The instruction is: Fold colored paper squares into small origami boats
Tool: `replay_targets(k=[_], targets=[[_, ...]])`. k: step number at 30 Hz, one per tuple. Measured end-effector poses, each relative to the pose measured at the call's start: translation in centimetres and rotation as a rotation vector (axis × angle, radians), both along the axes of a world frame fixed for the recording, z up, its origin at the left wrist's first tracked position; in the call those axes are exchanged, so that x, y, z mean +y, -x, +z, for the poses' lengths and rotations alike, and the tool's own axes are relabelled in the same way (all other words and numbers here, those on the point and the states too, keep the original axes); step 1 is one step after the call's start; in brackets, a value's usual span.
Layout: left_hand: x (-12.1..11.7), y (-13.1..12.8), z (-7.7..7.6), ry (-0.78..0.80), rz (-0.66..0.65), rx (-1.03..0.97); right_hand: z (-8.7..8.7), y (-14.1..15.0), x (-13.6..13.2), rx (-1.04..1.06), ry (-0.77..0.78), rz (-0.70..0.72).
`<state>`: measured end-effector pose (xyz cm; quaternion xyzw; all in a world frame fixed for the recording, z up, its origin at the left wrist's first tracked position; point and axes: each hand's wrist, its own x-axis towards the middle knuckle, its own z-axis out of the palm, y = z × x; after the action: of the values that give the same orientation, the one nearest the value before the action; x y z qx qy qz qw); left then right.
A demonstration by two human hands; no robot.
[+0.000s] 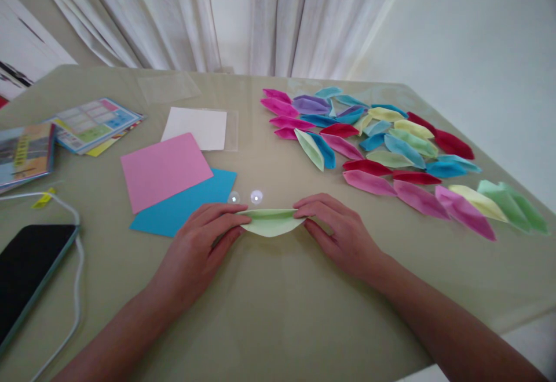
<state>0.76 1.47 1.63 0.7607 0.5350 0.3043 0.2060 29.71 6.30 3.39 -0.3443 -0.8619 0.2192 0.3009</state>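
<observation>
Between my two hands is a folded light green paper piece (270,224), its lower edge curving toward me and a narrow fold along the top. My left hand (211,231) pinches its left end, and my right hand (332,228) pinches the right end. Just beyond the paper lie two small clear round pieces (256,197), too small to name. A blue paper sheet (185,199) reaches under or beside my left fingers, partly covered by a pink paper sheet (167,168). To the right, many folded paper pieces (367,182) in several colours lie spread in loose rows.
White paper (195,127) in a clear sleeve lies behind the pink sheet. At left are printed cards (102,121), a booklet (26,153), a phone (35,266) and a white cable (77,277). Curtains (174,17) hang beyond the table's (278,312) far edge.
</observation>
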Motion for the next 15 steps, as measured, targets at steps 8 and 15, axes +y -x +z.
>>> replay_targets(k=[8, 15], targets=[[0.12, 0.04, 0.04, -0.007, 0.002, -0.014, -0.04, 0.10, -0.02, -0.014, 0.004, 0.001], [-0.24, -0.08, 0.83, 0.061, 0.003, -0.073, -0.23, -0.06, 0.12, -0.034, -0.037, -0.033]])
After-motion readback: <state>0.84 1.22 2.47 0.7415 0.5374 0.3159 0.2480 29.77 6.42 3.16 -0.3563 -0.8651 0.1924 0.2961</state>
